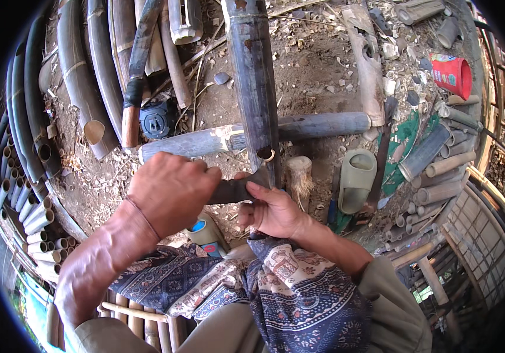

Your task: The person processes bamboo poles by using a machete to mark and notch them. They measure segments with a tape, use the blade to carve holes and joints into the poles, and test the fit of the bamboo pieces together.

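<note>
My left hand (173, 183) is closed in a fist around one end of a dark, flat knife blade (229, 191); the fist hides any handle. The fingers and thumb of my right hand (273, 212) pinch the blade near its other end. Just beyond the blade is the near end of a long, dark bamboo pole (255, 76), with a curled pale rim at its opening. This pole lies across a second bamboo pole (323, 125) on the ground. Below my hands, patterned cloth (299, 288) covers my lap.
At the left, a machete (130, 117) with a wooden handle lies beside several bamboo lengths (79, 76). A green clog (358, 179) and a short stump (299, 176) stand right of my hands. Farther right are a red cup (452, 76) and stacked bamboo pieces (440, 182).
</note>
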Demonstrator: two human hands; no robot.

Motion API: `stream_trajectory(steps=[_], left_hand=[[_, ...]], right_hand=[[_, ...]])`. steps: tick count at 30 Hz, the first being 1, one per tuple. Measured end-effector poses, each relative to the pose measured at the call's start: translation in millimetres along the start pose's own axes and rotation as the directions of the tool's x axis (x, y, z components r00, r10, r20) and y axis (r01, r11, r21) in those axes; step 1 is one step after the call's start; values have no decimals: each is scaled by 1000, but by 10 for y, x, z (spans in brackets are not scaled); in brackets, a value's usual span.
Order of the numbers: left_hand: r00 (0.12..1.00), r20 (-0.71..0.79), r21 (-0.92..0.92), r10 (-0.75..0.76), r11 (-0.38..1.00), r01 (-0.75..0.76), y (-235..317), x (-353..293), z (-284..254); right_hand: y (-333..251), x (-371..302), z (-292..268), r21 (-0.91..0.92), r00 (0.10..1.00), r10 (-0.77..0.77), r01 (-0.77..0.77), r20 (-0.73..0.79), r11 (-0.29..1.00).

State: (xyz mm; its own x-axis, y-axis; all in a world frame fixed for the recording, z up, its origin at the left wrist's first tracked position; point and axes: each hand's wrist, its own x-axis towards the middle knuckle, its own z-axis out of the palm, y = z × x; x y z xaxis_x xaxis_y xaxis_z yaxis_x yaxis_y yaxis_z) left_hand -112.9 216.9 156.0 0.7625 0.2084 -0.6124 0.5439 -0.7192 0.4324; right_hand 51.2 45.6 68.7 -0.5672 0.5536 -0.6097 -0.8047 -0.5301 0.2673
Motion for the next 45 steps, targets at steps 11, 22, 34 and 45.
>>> stream_trajectory(steps=[11, 22, 34, 45], left_hand=[[878, -161, -664, -452, 708, 242, 802, -85, 1636], [845, -309, -884, -437, 459, -86, 1466, 258, 1714], [355, -408, -729, -841, 534, 428, -932, 1073, 935], [787, -530, -583, -315, -539, -608, 419, 124, 1088]], right_hand=[[-73, -207, 158, -871, 889, -305, -178, -342, 458], [-37, -502, 74, -981, 792, -598, 8, 124, -193], [-2671, 777, 710, -366, 555, -825, -749, 107, -552], [-552, 200, 944, -764, 817, -476, 523, 325, 377]])
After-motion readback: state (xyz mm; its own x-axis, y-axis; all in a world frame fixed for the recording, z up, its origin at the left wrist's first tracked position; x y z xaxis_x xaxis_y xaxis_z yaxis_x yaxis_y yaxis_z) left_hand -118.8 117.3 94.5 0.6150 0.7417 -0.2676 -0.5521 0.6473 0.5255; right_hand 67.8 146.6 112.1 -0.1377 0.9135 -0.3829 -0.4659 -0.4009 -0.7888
